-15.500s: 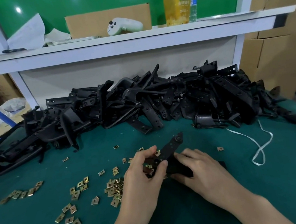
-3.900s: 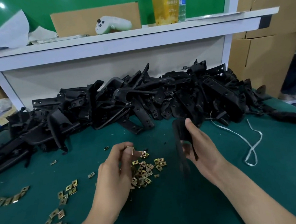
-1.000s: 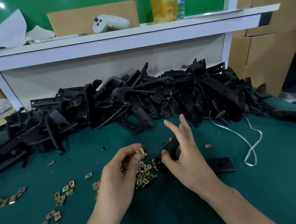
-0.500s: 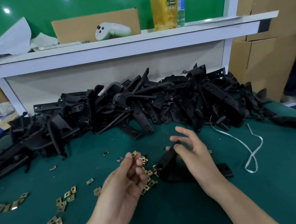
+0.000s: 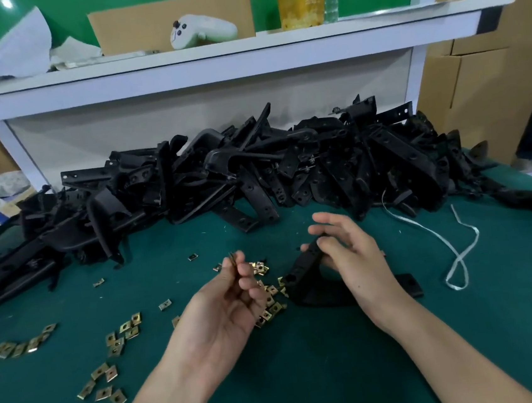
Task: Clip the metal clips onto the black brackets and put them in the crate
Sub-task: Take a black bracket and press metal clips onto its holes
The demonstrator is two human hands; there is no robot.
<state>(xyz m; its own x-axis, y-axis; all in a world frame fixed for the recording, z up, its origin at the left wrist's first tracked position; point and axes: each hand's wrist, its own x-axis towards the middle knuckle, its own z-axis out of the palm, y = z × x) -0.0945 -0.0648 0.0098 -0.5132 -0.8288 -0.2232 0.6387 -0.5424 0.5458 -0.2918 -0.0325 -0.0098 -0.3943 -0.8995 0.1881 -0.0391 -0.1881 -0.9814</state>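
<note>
Thumb and fingertips [image 5: 244, 269] of the left hand [image 5: 226, 307] pinch one metal clip [image 5: 232, 258] above the loose clips [image 5: 270, 299] scattered mid-bench. The right hand [image 5: 356, 260] grips the raised end of a black bracket [image 5: 301, 271] between thumb and forefinger, other fingers spread; its lower part lies on the bench [image 5: 342, 374]. More brackets [image 5: 254, 169] are heaped along the far edge.

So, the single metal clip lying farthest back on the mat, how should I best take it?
Probably from straight above, pinching the lone clip by two opposite edges. It lies flat and thin on the green mat, apart from other clips, so nothing is in the way.
</note>
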